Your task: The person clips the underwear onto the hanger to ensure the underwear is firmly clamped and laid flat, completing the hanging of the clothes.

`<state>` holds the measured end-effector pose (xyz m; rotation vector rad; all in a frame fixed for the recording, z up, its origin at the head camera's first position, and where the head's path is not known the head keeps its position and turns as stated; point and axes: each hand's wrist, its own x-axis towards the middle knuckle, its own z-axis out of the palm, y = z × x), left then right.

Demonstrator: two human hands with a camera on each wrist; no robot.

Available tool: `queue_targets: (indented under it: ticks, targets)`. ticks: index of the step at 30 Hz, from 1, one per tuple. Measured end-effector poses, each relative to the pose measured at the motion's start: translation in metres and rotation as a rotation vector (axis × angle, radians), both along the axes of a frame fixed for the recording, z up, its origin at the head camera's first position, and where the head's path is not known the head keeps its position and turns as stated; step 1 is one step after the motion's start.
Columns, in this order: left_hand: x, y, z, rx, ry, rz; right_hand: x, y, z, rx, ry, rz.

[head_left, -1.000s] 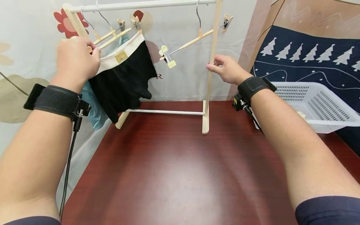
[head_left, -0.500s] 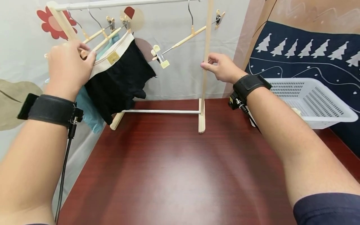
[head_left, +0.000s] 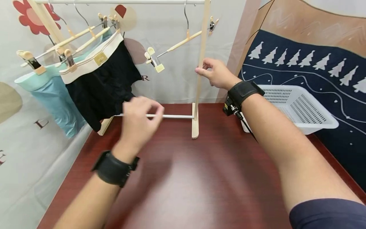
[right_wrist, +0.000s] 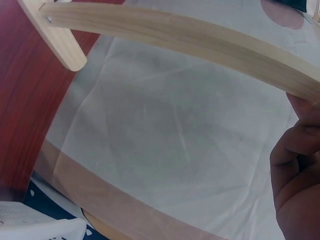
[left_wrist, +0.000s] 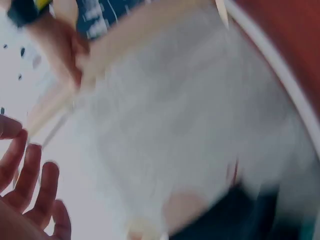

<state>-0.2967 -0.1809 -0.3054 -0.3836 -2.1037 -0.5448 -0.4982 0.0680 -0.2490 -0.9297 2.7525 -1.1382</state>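
Shorts (head_left: 101, 76): black pair, clipped to a hanger (head_left: 92, 39) on the rack (head_left: 202, 43), beside a blue pair (head_left: 57, 98).
Left hand (head_left: 140, 119): near the black shorts, above the bench (head_left: 183, 178), fingers loosely bent and spread.
Right hand (head_left: 217, 73): fingers pinch the rack's right post (head_left: 198, 92).
Basket (head_left: 314, 111): white, right of the rack.

head: far, forward-down | left wrist: nearer, facing backdrop (left_wrist: 165, 110) | right wrist: closest, post (right_wrist: 175, 34) shared with head
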Motion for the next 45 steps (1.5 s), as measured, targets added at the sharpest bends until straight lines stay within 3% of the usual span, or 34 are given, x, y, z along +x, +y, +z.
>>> queue_targets:
  ticks: [3,6,9,12,17,19,22,26,31,45]
  targets:
    - [-0.006,0.034,-0.032,0.032,-0.157,-0.065,0.001,-0.001,-0.004,0.011,0.003,-0.004]
    - [-0.007,0.061,-0.053,0.074,-0.295,-0.117,0.002,-0.003,-0.008,0.005,0.001,-0.003]
    - [-0.007,0.079,-0.066,0.098,-0.395,-0.152,0.002,-0.004,-0.009,-0.001,0.003,-0.001]
    - [-0.008,0.088,-0.074,0.101,-0.443,-0.167,0.002,-0.001,-0.008,0.016,0.000,-0.024]
    - [-0.009,0.092,-0.078,0.122,-0.473,-0.184,-0.003,0.033,-0.007,0.071,0.038,-0.162]
    - [-0.007,0.091,-0.079,0.127,-0.489,-0.190,-0.007,0.058,-0.012,0.180,0.074,-0.231]
    - [-0.003,0.091,-0.079,0.133,-0.512,-0.205,-0.011,0.098,-0.024,0.469,0.061,-0.280]
    - [0.000,0.089,-0.077,0.144,-0.525,-0.227,-0.011,0.138,-0.043,0.748,-0.125,-0.220]
    - [0.000,0.089,-0.071,0.148,-0.526,-0.250,-0.007,0.155,-0.059,0.841,-0.307,-0.139]
    - [0.009,0.088,-0.062,0.161,-0.552,-0.267,-0.021,0.159,-0.109,1.045,-0.257,-0.010]
